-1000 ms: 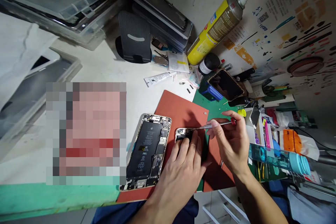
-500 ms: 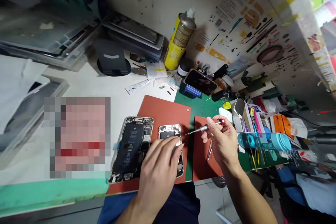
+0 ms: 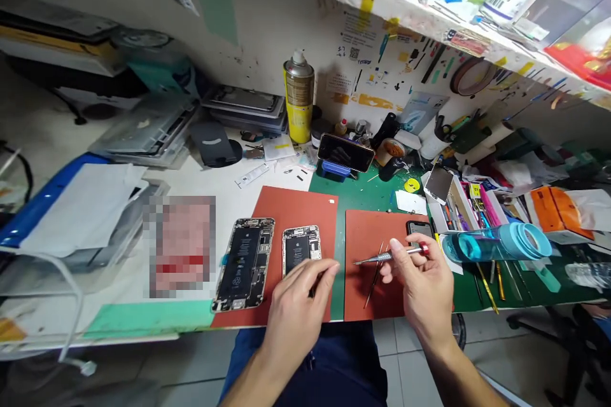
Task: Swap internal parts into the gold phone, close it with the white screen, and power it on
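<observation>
Smaller phone [image 3: 298, 249] under left hand [image 3: 296, 305], screwdriver [image 3: 389, 255] in right [image 3: 427, 286]

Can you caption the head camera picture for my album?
Right hand holding a precision screwdriver, left hand over the smaller opened phone, the bigger opened phone beside it.

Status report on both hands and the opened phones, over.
Right hand grips screwdriver, tip over right-hand red mat. Left hand partly hides smaller opened phone; anything pinched unclear. Larger opened phone unobstructed.

Yellow spray can [image 3: 299, 98] near wall [image 3: 258, 44]
</observation>
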Motion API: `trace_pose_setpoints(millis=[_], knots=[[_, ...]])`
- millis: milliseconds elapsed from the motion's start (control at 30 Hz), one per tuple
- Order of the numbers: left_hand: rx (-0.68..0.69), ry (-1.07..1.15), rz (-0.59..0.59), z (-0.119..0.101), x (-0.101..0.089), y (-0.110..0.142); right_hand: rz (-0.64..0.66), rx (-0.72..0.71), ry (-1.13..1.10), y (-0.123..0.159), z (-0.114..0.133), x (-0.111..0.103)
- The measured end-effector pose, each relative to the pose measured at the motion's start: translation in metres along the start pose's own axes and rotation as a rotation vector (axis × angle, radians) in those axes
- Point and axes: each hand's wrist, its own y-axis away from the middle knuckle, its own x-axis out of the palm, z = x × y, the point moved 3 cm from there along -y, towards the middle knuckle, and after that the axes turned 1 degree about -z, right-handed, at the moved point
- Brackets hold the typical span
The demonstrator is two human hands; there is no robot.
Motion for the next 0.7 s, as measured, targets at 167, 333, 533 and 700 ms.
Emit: trace_pose_setpoints(millis=[167, 333, 533, 700], knots=[[0.028, -0.333, 0.112, 0.029, 0.003, -0.051, -0.238, -0.112, 0.036, 0.004, -0.023, -0.028], [-0.014, -0.473, 0.194, 0.050, 0.028, -0.099, -0.414, -0.316, 0.065, 0.006, -0.058, -0.036], [-0.057, -0.580, 0.241, 0.055, 0.045, -0.110, -0.452, -0.392, 0.055, 0.004, -0.076, -0.037], [-0.061, -0.595, 0.252, 0.058, 0.045, -0.108, -0.432, -0.378, 0.061, 0.003, -0.075, -0.037]])
